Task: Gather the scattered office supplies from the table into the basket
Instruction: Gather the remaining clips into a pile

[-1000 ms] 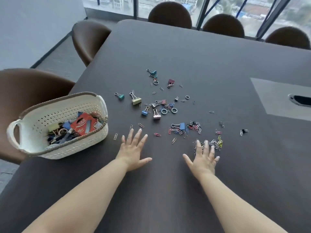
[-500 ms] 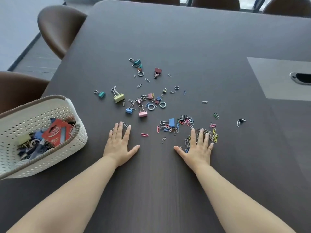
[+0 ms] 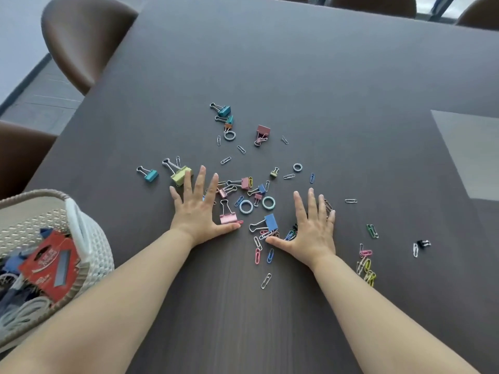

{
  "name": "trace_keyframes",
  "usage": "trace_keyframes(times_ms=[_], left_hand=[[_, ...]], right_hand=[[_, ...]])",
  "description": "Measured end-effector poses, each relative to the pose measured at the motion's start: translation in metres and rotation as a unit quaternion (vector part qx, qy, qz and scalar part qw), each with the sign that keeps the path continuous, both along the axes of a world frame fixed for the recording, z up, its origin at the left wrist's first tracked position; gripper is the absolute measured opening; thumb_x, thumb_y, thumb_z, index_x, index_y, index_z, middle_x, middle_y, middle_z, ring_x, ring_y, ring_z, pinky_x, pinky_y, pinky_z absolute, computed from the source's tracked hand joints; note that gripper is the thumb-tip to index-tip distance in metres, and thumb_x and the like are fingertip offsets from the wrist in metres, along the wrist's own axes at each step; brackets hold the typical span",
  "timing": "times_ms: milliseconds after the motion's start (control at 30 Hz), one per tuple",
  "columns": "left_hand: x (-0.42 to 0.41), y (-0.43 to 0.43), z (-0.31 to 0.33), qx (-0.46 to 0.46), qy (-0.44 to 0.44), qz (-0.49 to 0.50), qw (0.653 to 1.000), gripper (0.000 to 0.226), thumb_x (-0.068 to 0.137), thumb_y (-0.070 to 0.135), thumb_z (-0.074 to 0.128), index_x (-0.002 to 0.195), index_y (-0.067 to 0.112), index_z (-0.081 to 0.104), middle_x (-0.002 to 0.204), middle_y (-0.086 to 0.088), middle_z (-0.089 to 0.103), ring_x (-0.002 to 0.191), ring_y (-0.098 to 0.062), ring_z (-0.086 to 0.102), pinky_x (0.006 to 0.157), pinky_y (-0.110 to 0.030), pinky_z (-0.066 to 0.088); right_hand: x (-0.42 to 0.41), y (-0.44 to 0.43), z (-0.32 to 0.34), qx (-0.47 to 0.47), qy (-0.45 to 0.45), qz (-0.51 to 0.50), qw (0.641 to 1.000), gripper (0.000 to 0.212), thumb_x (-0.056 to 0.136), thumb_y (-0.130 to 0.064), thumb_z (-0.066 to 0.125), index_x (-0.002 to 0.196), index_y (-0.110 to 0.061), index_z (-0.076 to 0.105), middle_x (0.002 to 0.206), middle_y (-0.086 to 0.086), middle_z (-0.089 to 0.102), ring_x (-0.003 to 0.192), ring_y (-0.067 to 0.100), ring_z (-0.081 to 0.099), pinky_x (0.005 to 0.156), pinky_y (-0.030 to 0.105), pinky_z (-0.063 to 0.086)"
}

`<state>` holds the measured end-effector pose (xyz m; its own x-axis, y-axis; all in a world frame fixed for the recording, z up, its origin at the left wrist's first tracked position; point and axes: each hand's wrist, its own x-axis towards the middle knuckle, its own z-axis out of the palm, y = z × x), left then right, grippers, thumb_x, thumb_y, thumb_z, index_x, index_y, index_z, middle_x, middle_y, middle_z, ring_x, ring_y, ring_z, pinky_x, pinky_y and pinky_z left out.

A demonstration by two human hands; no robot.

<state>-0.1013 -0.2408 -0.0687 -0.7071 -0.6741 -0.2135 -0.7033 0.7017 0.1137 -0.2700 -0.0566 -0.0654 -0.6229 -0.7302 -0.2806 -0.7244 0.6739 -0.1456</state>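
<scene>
The left hand (image 3: 197,215) and right hand (image 3: 313,232) lie flat and released on the table (image 3: 297,76), scattered clips (image 3: 270,222) between them, a few seemingly under the right one; the basket (image 3: 93,255) stands at left.

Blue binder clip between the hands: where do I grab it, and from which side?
Likely the blue clip's wire handles, pinched from the left: they lie splayed toward the left hand, while paper clips crowd its body's near edge.
</scene>
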Motion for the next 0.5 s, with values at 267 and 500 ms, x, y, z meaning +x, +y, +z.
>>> trace_keyframes(times_ms=[267, 500], left_hand=[[-0.008, -0.025, -0.001, -0.028, 0.007, 0.070, 0.997, 0.129, 0.049, 0.092, 0.036, 0.142, 0.025, -0.022, 0.151, -0.005, -0.027, 0.133, -0.039, -0.030, 0.104, -0.067, -0.003], [-0.003, -0.033, -0.017, -0.090, 0.165, -0.067, 0.980, 0.075, 0.068, 0.073, 0.039, 0.119, 0.021, 0.061, 0.126, -0.007, 0.054, 0.123, -0.026, 0.033, 0.097, -0.049, 0.038]], right_hand=[[-0.025, -0.073, -0.002, -0.001, 0.014, 0.066, 0.998, 0.117, 0.051, -0.091, 0.040, 0.141, -0.042, -0.017, 0.152, 0.001, -0.027, 0.138, 0.034, -0.025, 0.109, 0.063, -0.006], [-0.021, -0.079, -0.009, -0.070, 0.022, 0.135, 0.988, 0.087, 0.060, -0.086, 0.021, 0.139, -0.049, 0.019, 0.156, -0.001, 0.006, 0.143, 0.025, 0.000, 0.115, 0.046, 0.002]])
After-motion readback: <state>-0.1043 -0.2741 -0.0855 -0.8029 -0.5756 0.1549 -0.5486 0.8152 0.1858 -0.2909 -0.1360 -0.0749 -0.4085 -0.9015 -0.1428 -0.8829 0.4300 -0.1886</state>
